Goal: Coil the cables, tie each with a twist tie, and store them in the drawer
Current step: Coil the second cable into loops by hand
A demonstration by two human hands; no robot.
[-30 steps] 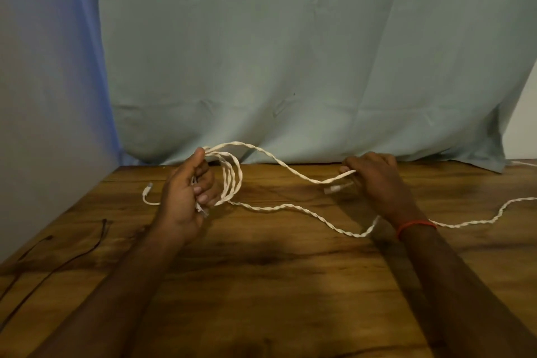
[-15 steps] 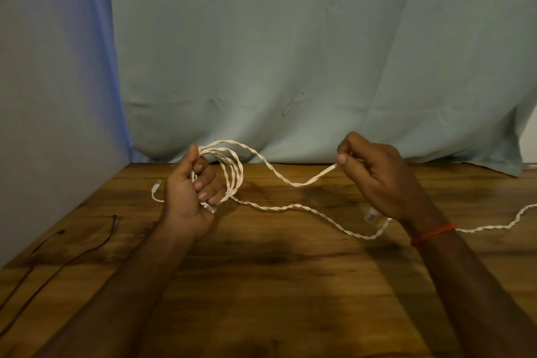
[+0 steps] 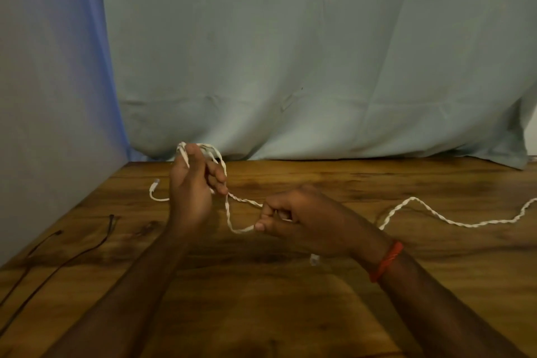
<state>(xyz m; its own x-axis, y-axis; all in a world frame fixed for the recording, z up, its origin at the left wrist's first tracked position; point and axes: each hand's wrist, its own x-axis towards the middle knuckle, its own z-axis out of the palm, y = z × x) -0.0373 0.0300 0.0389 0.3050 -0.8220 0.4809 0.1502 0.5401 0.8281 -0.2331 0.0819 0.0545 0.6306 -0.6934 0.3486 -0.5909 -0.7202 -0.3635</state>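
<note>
clutching white cable (image 3: pixel 227 212) coils, left hand (image 3: pixel 189 192) hides some; right hand (image 3: pixel 305 218) pinches a strand.

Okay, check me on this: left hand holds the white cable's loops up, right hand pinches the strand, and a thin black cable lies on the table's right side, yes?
Not quite: the head view shows the thin black cable on the table's left side. The rest holds: the left hand holds the white cable's loops up and the right hand pinches the strand.
</note>
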